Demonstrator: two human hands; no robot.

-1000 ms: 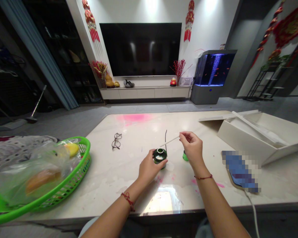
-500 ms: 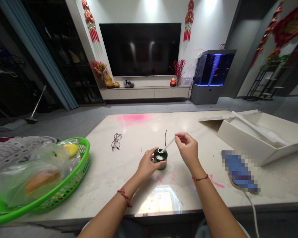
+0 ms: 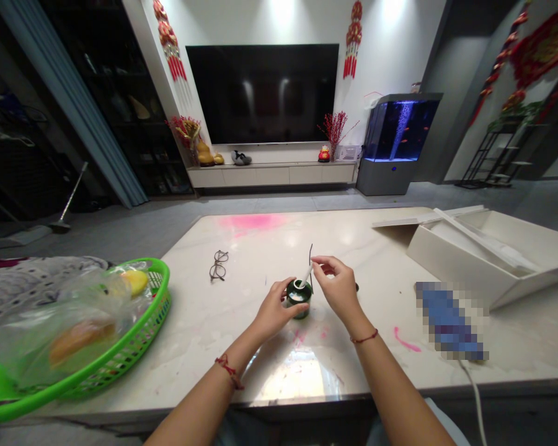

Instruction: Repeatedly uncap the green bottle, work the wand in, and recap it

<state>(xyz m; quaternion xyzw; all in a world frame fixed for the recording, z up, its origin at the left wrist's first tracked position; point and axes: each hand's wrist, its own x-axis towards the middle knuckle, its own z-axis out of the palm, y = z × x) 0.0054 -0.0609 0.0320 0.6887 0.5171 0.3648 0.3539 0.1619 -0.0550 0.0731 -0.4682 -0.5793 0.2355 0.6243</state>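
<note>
A small dark green jar [image 3: 299,300] with a white-rimmed mouth stands on the pale table [image 3: 186,347]. My left hand [image 3: 275,310] is wrapped round its left side and front. Between the thumb and fingers of my right hand [image 3: 335,284] is a thin white stick [image 3: 307,274], its lower end in the jar's mouth. A thin black strip [image 3: 311,254] lies just behind the jar, partly hidden by my right hand. A small dark object [image 3: 357,287] shows at the right edge of that hand.
Eyeglasses [image 3: 219,266] lie left of the jar. A green basket [image 3: 160,291] with plastic bags fills the left side. At the right are an open white box [image 3: 465,266] and a blurred blue device [image 3: 451,322] with a cable. Pink stains mark the tabletop.
My right hand has moved left, closer to the jar, and the white stick stands steeper in its mouth. The small dark object beside my right hand has come into view.
</note>
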